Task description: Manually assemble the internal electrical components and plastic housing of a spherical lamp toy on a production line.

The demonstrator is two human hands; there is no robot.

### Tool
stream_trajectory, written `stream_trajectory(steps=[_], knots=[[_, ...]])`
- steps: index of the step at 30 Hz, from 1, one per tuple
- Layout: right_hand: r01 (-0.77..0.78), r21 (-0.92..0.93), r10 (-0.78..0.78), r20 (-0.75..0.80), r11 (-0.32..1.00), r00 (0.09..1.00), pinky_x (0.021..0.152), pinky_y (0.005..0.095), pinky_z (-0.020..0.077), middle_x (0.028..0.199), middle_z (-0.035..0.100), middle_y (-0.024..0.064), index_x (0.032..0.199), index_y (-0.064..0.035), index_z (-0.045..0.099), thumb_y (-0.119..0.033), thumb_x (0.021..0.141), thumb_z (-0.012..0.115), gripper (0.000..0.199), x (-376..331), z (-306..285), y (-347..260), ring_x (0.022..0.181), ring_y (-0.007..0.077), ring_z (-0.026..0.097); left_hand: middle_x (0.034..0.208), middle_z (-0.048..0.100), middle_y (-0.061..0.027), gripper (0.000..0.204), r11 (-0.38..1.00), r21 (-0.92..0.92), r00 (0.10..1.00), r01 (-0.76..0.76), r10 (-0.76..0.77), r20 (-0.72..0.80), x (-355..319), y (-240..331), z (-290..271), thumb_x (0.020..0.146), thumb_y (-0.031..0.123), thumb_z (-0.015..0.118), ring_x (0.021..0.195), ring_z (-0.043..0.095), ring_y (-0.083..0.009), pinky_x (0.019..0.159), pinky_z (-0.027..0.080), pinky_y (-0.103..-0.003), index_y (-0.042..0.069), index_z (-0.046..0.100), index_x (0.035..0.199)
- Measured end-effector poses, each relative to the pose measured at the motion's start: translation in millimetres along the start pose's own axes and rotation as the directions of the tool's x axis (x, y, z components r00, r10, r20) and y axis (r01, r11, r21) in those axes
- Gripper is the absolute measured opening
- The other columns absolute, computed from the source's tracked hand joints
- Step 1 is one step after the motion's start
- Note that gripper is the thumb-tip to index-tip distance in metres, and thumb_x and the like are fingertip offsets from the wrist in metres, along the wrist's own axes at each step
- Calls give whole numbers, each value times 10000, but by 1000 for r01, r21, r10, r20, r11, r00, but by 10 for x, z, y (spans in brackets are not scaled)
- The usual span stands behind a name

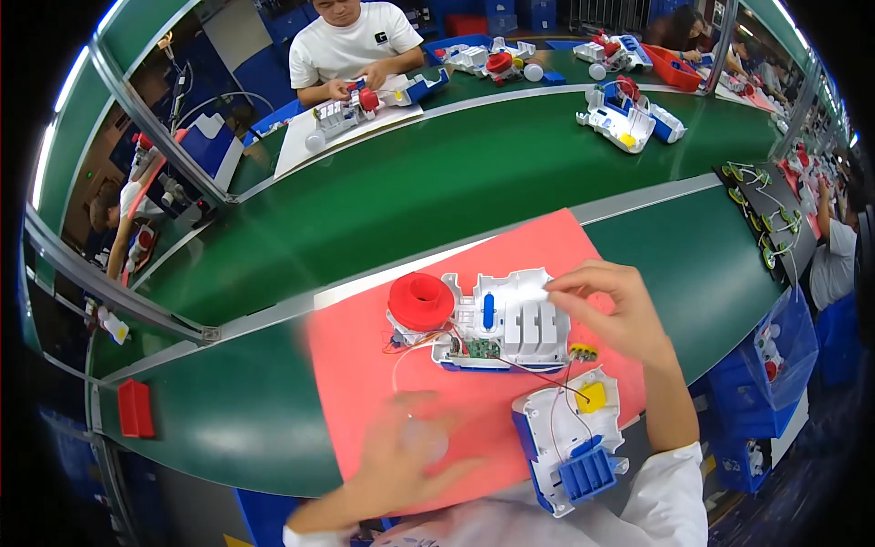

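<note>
An opened white and blue plastic housing (535, 337) lies on the pink mat with its inside up. At its left end sits a red round funnel-like part (421, 302); a small green circuit board (482, 348) and thin wires run along its near edge. My right hand (606, 305) is at its upper right corner, thumb and forefinger pinched together; what lies between them is hidden. Wires lead to the other half-shell (547, 433), which holds a yellow square (591, 397) and a blue slotted tray (588, 474). My left hand (387, 456), smeared by motion, is over the mat's near left, by a pale round blur.
The pink mat (365, 365) rests on a green bench beside a green conveyor (365, 210). A red bin (136, 408) stands at left. Across, a co-worker (357, 46) handles a similar unit; another opened unit (620, 118) sits on the conveyor. Black boards with wired parts (775, 214) lie far right.
</note>
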State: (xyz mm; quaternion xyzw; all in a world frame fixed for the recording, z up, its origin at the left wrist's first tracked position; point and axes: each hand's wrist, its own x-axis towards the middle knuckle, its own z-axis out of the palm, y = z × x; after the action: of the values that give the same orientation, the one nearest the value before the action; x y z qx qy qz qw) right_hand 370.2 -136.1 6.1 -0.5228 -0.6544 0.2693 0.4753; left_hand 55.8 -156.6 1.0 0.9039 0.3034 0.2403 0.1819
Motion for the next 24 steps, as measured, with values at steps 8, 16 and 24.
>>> stream_trajectory(steps=[8, 16, 24], knots=[[408, 22, -375, 442, 913, 815, 711, 336, 534, 1054, 644, 111, 1200, -62, 650, -158, 825, 765, 403, 495, 607, -350, 917, 244, 653, 1059, 636, -146, 445, 974, -124, 977, 192, -201, -71, -565, -404, 128, 794, 340, 804, 1082, 591, -338, 914, 485, -437, 54, 626, 1084], [469, -93, -458, 124, 878, 881, 890, 365, 547, 1232, 578, 155, 1401, -92, 445, -134, 672, 858, 839, 591, 643, -518, 1031, 317, 655, 1498, 274, -170, 694, 566, -824, 949, 4, -263, -176, 1153, -23, -380, 1043, 541, 261, 1375, 359, -281, 1110, 338, -430, 30, 192, 1508], [195, 342, -244, 105, 919, 964, 934, 336, 506, 1196, 570, 106, 1316, -60, 479, -140, 718, 879, 723, 405, 167, -238, 1112, 198, 617, 1224, 585, -151, 492, 861, -338, 873, 379, -454, -179, 853, -1188, -202, 1034, 321, 495, 1151, 562, -235, 981, 444, -362, 5, 455, 1410]])
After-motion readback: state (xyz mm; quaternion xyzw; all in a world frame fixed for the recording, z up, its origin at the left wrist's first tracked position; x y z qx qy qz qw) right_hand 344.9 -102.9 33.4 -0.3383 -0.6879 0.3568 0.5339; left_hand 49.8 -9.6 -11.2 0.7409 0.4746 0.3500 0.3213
